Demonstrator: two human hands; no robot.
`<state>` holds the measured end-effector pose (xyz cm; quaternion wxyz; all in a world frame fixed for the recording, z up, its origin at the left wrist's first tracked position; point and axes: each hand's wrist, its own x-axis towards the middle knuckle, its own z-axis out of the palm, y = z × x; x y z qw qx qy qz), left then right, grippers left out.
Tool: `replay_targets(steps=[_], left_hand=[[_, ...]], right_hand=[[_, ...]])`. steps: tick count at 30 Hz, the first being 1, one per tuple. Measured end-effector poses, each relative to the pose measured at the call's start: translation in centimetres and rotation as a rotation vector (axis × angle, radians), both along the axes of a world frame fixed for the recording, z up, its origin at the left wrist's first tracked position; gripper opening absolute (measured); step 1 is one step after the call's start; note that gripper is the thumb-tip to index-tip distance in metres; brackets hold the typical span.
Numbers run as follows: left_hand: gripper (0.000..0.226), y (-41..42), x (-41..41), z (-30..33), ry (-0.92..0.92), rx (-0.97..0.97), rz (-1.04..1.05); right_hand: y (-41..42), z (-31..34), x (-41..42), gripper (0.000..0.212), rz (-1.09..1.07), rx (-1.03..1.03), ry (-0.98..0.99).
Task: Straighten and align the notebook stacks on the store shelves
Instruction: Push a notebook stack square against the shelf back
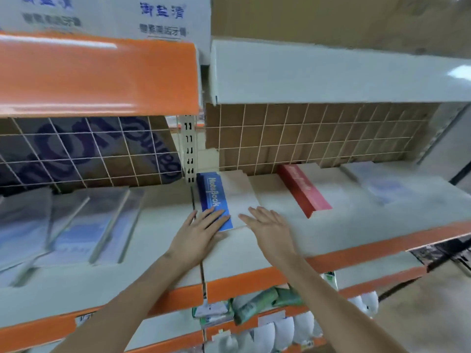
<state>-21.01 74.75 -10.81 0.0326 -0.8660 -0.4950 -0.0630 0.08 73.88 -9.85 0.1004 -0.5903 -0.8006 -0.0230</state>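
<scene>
A notebook stack with a blue "NoteBook" spine band and beige cover (229,194) lies on the middle shelf (331,230), just right of the slotted upright. My left hand (201,233) rests flat with straight fingers on the stack's near blue corner. My right hand (267,225) lies flat with spread fingers on the beige cover's near edge. A second stack with a red spine band (304,191) lies to the right, angled on the shelf. Plastic-wrapped notebook packs (76,222) lie in a row on the left shelf section.
A wire grid (318,138) backs the shelf with cardboard behind it. More wrapped packs (390,187) lie at the far right. An orange shelf front (96,75) and a grey one (331,75) overhang above, with cartons on top. Bagged goods (257,304) fill the lower shelves.
</scene>
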Motion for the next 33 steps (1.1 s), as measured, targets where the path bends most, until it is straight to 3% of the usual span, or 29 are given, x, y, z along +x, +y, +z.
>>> replay_targets(steps=[5, 8, 12, 17, 28, 33], left_hand=[[0.055, 0.4, -0.2, -0.2, -0.145, -0.019, 0.032], [0.048, 0.1, -0.1, -0.3, -0.234, -0.015, 0.058], [0.063, -1.0, 0.6, 0.2, -0.4, 0.029, 0.193], [0.069, -1.8, 1.6, 0.0, -0.395, 0.135, 0.274], [0.066, -2.0, 1.4, -0.4, -0.408, 0.24, 0.396], [0.066, -2.1, 1.3, -0.5, -0.403, 0.277, 0.398]], right_hand=[[1.8, -0.4, 0.7, 0.042, 0.079, -0.101, 0.184], [2.5, -0.3, 1.8, 0.044, 0.104, -0.172, 0.293], [3.3, 0.0, 3.4, 0.053, 0.016, -0.252, 0.539], [3.7, -0.3, 3.8, 0.05, 0.019, -0.208, 0.711], [3.9, -1.9, 4.2, 0.05, 0.096, -0.116, 0.546], [3.9, -1.9, 4.2, 0.053, 0.094, -0.081, 0.584]])
